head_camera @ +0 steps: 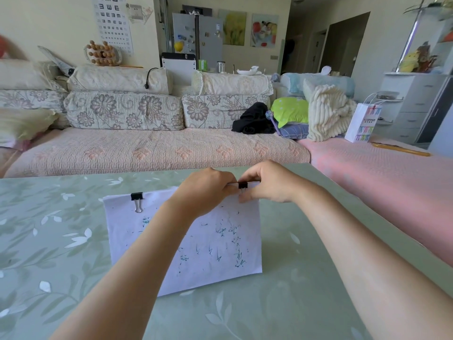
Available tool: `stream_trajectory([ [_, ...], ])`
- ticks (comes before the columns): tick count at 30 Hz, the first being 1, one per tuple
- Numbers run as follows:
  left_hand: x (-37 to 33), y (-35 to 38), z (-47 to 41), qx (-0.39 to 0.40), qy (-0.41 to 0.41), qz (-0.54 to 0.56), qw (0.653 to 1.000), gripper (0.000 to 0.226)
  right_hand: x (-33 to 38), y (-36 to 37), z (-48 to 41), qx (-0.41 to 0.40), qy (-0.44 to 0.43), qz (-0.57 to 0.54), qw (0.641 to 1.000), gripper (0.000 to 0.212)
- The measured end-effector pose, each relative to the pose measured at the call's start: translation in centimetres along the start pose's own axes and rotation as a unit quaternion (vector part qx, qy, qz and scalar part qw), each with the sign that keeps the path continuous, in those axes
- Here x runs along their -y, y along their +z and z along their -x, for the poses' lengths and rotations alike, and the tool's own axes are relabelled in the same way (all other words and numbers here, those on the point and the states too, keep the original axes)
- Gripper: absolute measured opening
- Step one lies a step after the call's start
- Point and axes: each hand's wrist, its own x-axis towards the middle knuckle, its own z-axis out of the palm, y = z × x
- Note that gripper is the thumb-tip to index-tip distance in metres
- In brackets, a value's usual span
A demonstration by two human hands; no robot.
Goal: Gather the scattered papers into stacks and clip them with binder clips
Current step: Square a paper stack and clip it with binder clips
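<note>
A stack of white papers with green scribbles lies on the table in front of me. One black binder clip sits on its top edge at the left, its wire handle folded down onto the sheet. A second black binder clip is on the top edge at the right. My left hand pinches the paper edge just left of that clip. My right hand pinches the clip, thumb below it on the paper.
The table has a pale green leaf-patterned cover; its far edge runs just behind my hands. Beyond it stands a sofa with flowered cushions, a black garment and a white paper bag.
</note>
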Motion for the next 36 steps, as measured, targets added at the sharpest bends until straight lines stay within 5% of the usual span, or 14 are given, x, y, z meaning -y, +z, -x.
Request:
stream_trajectory([
  [4,0.6,-0.9,0.2,0.028,-0.035,0.048,0.998,0.027,0.1,1.4,-0.1,-0.057,0.014,0.017,0.998,0.02],
  [10,4.3,-4.4,2.4,0.2,-0.117,-0.08,0.97,0.04,-0.3,2.1,-0.3,-0.143,0.017,0.006,0.99,0.022],
  [17,5.9,-4.9,4.4,0.084,-0.145,-0.085,0.982,0.022,-0.2,6.3,0.1,-0.248,0.137,-0.067,0.957,0.117],
  [21,7.1,-7.2,5.1,-0.042,-0.255,0.199,0.945,0.018,0.3,8.8,0.0,-0.234,0.251,-0.302,0.889,0.134],
  [24,7.6,-6.8,6.3,-0.122,-0.331,0.473,0.807,0.023,0.9,9.8,-0.3,-0.082,0.202,-0.494,0.842,0.089],
  [27,9.0,-3.7,7.2,-0.123,-0.414,0.524,0.734,0.03,2.2,9.7,-1.3,-0.12,0.138,-0.515,0.837,0.031],
  [31,11.0,1.2,9.3,-0.032,-0.483,0.511,0.71,0.04,1.3,12.0,-2.0,-0.111,0.198,-0.344,0.911,0.016],
  [36,13.0,4.8,11.9,0.142,-0.496,0.373,0.771,0.014,-1.2,15.6,-2.5,-0.048,0.258,-0.198,0.944,0.011],
])
